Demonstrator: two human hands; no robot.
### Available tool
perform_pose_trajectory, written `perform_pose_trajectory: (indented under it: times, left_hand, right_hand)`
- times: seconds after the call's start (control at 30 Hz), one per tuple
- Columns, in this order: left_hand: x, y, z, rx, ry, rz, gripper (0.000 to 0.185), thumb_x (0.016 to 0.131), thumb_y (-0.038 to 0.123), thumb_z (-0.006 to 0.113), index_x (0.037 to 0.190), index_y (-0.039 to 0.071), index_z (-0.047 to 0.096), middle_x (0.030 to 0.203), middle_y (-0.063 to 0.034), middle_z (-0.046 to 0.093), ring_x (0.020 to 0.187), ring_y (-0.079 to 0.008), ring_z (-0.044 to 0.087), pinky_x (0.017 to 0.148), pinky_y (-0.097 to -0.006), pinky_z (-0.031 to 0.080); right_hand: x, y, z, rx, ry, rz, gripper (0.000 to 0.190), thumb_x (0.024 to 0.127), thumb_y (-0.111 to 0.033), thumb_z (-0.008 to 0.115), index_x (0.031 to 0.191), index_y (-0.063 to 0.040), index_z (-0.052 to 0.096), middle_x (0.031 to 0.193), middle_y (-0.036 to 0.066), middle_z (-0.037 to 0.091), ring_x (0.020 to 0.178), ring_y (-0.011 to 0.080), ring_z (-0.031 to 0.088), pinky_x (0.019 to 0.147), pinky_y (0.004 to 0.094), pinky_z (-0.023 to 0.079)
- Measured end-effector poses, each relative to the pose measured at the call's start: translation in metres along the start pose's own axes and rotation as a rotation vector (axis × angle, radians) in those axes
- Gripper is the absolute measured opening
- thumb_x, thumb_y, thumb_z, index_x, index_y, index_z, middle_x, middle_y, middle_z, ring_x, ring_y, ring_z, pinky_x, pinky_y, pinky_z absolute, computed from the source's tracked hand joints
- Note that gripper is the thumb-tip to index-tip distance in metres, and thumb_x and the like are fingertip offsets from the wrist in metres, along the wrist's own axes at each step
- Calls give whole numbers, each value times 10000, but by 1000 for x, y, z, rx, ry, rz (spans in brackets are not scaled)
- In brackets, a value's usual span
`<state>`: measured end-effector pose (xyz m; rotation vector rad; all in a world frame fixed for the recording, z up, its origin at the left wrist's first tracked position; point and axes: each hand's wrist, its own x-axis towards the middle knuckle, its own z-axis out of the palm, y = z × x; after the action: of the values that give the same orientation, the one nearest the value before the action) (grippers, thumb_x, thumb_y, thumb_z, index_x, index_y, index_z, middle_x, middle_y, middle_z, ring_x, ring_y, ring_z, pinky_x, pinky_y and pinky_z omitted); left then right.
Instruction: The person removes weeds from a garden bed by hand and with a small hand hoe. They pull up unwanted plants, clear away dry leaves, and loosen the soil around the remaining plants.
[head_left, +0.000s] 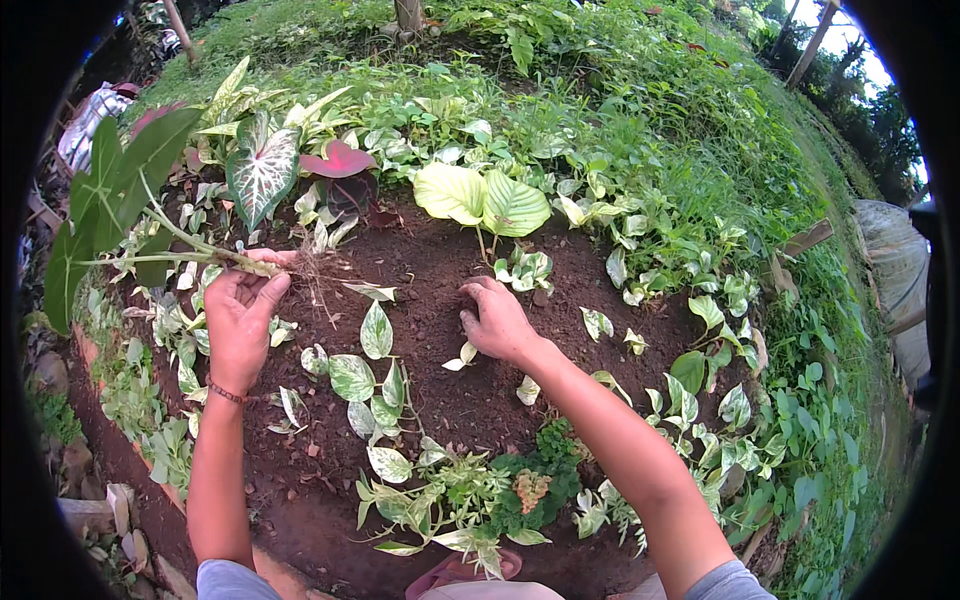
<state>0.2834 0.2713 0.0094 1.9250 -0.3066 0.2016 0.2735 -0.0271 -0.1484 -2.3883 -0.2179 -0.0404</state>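
Observation:
My left hand (244, 311) grips the thick stem of an uprooted plant (169, 232). Its large green leaves (112, 191) spread to the left, and bare fibrous roots (319, 274) hang out past my fingertips over the bed. Lower and to the right, my right hand (495, 319) is at the dark brown soil (427, 330), thumb and fingers apart, with nothing visible between them. Just beyond it stands a plant with two pale yellow-green striped leaves (484, 199). A small cluster of variegated leaves (529, 270) grows beside its stems.
Variegated pothos vines (375, 390) trail over the bed between my arms. A curly-leaved plant (532, 480) grows close to my body. Beyond the bed are a white-veined caladium (261, 171), a red-leaved plant (339, 160), dense grass and a wooden stake (806, 238).

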Motion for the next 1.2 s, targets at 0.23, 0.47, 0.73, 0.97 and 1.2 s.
perform_pose_trajectory:
  times: [0.23, 0.47, 0.73, 0.97, 1.2]
  left_hand:
    - [44, -42, 7, -58, 101, 129, 126, 882, -46, 636, 1007, -34, 628, 1030, -67, 668, 982, -131, 617, 912, -284, 476]
    - [46, -78, 13, -17, 82, 123, 134, 875, -46, 637, 1007, -56, 622, 1012, -78, 692, 938, -134, 641, 869, -304, 509]
    - [53, -87, -23, 117, 161, 112, 149, 900, -60, 587, 1042, -29, 621, 1129, -119, 663, 1081, -181, 612, 944, -317, 485]
    - [75, -88, 28, 14, -82, 175, 160, 845, -31, 651, 1002, -60, 652, 910, -129, 715, 901, -154, 680, 816, -316, 527]
    - [108, -146, 122, 144, -274, 134, 227, 823, -38, 661, 1045, -74, 631, 1006, -169, 708, 932, -150, 654, 848, -324, 503]
  right_hand:
    - [114, 1, 44, -333, -196, -89, 524, 846, -215, 492, 1320, 9, 497, 1381, 242, 468, 1295, 393, 440, 1069, 467, 397]
    - [152, -4, 56, -433, -460, 151, 572, 995, -440, 328, 1357, -28, 491, 1417, 196, 462, 1335, 364, 406, 1107, 468, 352]
    - [172, -15, 59, -634, -529, 112, 601, 989, -481, 288, 1283, -51, 587, 1361, 175, 545, 1321, 376, 432, 1103, 559, 308]
    - [170, -8, 65, -630, -539, 108, 601, 972, -482, 304, 1188, -41, 651, 1288, 190, 600, 1271, 413, 485, 1083, 589, 326]
    - [131, -14, 64, -515, -467, 188, 699, 927, -599, 380, 1177, -3, 644, 1267, 238, 599, 1231, 368, 544, 1078, 557, 338]
